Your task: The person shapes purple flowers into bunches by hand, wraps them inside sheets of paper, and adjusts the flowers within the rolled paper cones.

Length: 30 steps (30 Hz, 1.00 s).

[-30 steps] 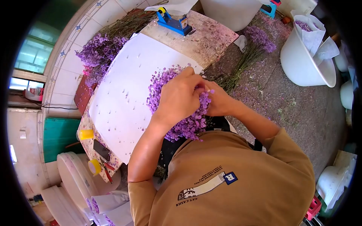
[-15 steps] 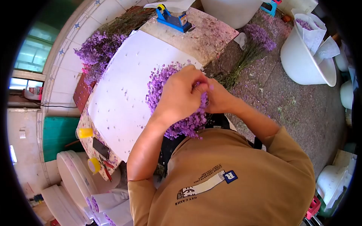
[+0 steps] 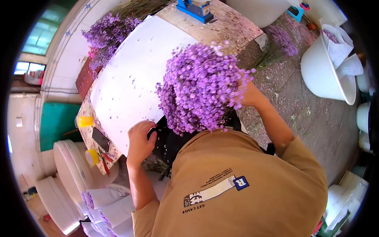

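Note:
A full bunch of small purple flowers point(image 3: 199, 85) is held up before my body, its blossoms facing me. My right hand point(image 3: 248, 94) is behind the bunch's right side, gripping it low; the blossoms cover most of its fingers. Apart from the flowers, my left hand point(image 3: 141, 141) hangs by the near edge of the white paper sheets point(image 3: 130, 83), its fingers bent loosely, the thumb apart, and nothing in it. Fallen purple bits dot the paper.
A blue tape dispenser point(image 3: 195, 11) stands on the table's far part. More purple flowers point(image 3: 112, 33) lie at the left. By the left edge are a phone point(image 3: 100, 139), yellow tape rolls point(image 3: 85, 121) and red-handled pliers point(image 3: 106, 162). Paper-wrapped bunches point(image 3: 106, 197) lie lower left; a white tub point(image 3: 323, 73) stands right.
My left hand has left the bunch and dropped down and left to the paper's near edge. The bunch has risen and tipped its blossoms towards me, in my right hand.

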Tool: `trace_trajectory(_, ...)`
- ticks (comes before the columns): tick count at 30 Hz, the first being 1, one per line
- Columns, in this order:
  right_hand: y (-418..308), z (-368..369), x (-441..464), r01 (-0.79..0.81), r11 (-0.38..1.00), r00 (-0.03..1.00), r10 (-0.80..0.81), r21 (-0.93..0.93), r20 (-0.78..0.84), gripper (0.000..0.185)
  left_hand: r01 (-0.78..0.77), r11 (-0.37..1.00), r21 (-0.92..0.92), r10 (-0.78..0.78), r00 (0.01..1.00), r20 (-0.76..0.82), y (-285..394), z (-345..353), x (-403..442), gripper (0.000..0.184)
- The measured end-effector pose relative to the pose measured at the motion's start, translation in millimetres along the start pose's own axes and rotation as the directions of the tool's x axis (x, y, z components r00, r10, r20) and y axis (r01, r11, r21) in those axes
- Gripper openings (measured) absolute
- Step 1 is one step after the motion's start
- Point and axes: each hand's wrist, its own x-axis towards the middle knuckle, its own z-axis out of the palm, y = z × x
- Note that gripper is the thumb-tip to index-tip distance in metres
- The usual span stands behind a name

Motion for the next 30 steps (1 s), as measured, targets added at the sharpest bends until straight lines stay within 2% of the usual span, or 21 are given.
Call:
trace_trajectory(1, 4.0, 2.7, -5.2, 0.194, 0.967, 0.976, -0.207, -0.164, -0.064, 0.065, 0.058, 0.997, -0.059, -0.053, 0.995, 0.086, -6.1, 11.5, -6.9, 0.027)
trace_trajectory(2, 2.7, 2.1, -13.7, -0.144, 0.987, 0.987, 0.138, 0.072, 0.076, 0.070, 0.118, 0.986, -0.116, -0.097, 0.980, 0.171, -10.9, 23.4, -13.8, 0.030)
trace_trajectory(4, 14.4, 9.8, -33.6, -0.468, 0.854, 0.869, 0.397, 0.228, 0.295, 0.075, 0.147, 0.957, -0.252, -0.098, 0.975, 0.198, -12.4, 56.0, -14.4, 0.039)
trace_trajectory(6, 35.5, 29.7, -61.2, -0.601, 0.751, 0.796, 0.532, 0.274, 0.289, 0.088, 0.152, 0.946, -0.287, -0.081, 0.966, 0.246, -17.1, 88.7, 0.7, 0.044)
trace_trajectory(7, 38.9, 26.0, -56.3, -0.602, 0.760, 0.792, 0.527, 0.246, 0.309, 0.095, 0.154, 0.940, -0.303, -0.086, 0.970, 0.227, -10.9, 95.8, 9.7, 0.044)
trace_trajectory(9, 36.4, 23.1, -55.1, -0.519, 0.844, 0.840, 0.476, 0.132, 0.259, 0.095, 0.176, 0.640, -0.748, 0.068, 0.957, 0.283, 4.1, 109.7, 26.0, 0.049)
trace_trajectory(10, 38.6, 25.2, -54.3, -0.444, 0.896, 0.879, 0.430, 0.023, 0.204, 0.094, 0.163, 0.628, -0.761, 0.066, 0.963, 0.261, 15.4, 105.3, 33.0, 0.049)
trace_trajectory(12, 49.1, 21.7, -52.1, -0.439, 0.898, 0.870, 0.419, 0.025, 0.259, 0.085, 0.245, 0.479, -0.843, 0.035, 0.954, 0.297, 35.3, 91.9, 43.0, 0.053)
trace_trajectory(13, 38.0, 6.1, -40.7, -0.446, 0.894, 0.871, 0.443, -0.037, 0.214, 0.076, 0.233, 0.317, -0.919, 0.042, 0.965, 0.259, 44.6, 90.9, 47.9, 0.051)
trace_trajectory(15, 9.6, -36.3, -3.2, -0.520, 0.853, 0.837, 0.519, -0.044, 0.171, 0.053, 0.152, 0.285, -0.946, 0.056, 0.983, 0.175, 63.9, 79.6, 58.1, 0.051)
trace_trajectory(17, -1.2, -70.7, 21.4, -0.554, 0.832, 0.828, 0.547, 0.030, 0.123, 0.049, 0.030, 0.292, -0.956, 0.066, 0.996, 0.052, 73.6, 68.3, 69.9, 0.050)
trace_trajectory(18, -7.7, -81.2, 29.7, -0.573, 0.816, 0.819, 0.567, 0.078, 0.088, 0.052, 0.071, 0.333, -0.940, 0.048, 0.995, 0.092, 77.4, 48.6, 71.1, 0.049)
trace_trajectory(20, -20.6, -102.7, 46.6, -0.596, 0.783, 0.798, 0.603, 0.178, 0.019, 0.058, 0.010, 0.088, -0.996, -0.044, 0.999, 0.006, 69.1, 43.6, 73.9, 0.046)
trace_trajectory(21, -37.8, -101.8, 64.4, -0.626, 0.690, 0.748, 0.664, 0.364, 0.029, 0.077, -0.056, -0.018, -0.998, -0.116, 0.992, -0.054, 65.2, 37.9, 77.8, 0.047)
trace_trajectory(22, -50.4, -103.5, 83.1, -0.564, 0.731, 0.805, 0.590, 0.384, 0.059, 0.096, -0.072, -0.075, -0.995, -0.281, 0.959, -0.048, 57.3, 35.4, 79.6, 0.053)
trace_trajectory(23, -63.4, -105.4, 101.6, -0.499, 0.763, 0.855, 0.511, 0.411, 0.088, 0.115, -0.143, -0.057, -0.988, -0.339, 0.934, -0.116, 35.8, 39.3, 85.9, 0.058)
trace_trajectory(24, -70.3, -103.0, 117.7, -0.309, 0.905, 0.949, 0.273, 0.294, 0.157, 0.134, -0.129, 0.055, -0.990, -0.456, 0.879, -0.140, 26.3, 29.5, 87.6, 0.058)
trace_trajectory(25, -70.6, -79.8, 116.8, -0.301, 0.781, 0.953, 0.271, 0.548, 0.136, 0.143, -0.102, 0.148, -0.984, -0.549, 0.819, -0.167, 1.6, 39.5, 88.4, 0.059)
trace_trajectory(26, -62.1, -54.6, 117.7, -0.194, 0.812, 0.981, 0.149, 0.551, 0.125, 0.141, -0.064, 0.235, -0.970, -0.642, 0.739, -0.204, -23.4, 52.8, 82.4, 0.060)
trace_trajectory(28, -65.7, -18.5, 129.9, -0.330, 0.785, 0.925, 0.157, 0.524, 0.346, 0.136, -0.144, 0.358, -0.923, -0.635, 0.687, -0.353, -34.7, 54.2, 50.9, 0.063)
trace_trajectory(30, -71.8, 30.2, 125.3, -0.314, 0.837, 0.922, 0.157, 0.449, 0.353, 0.123, -0.092, 0.445, -0.891, -0.658, 0.641, -0.395, -40.6, 46.4, 17.3, 0.060)
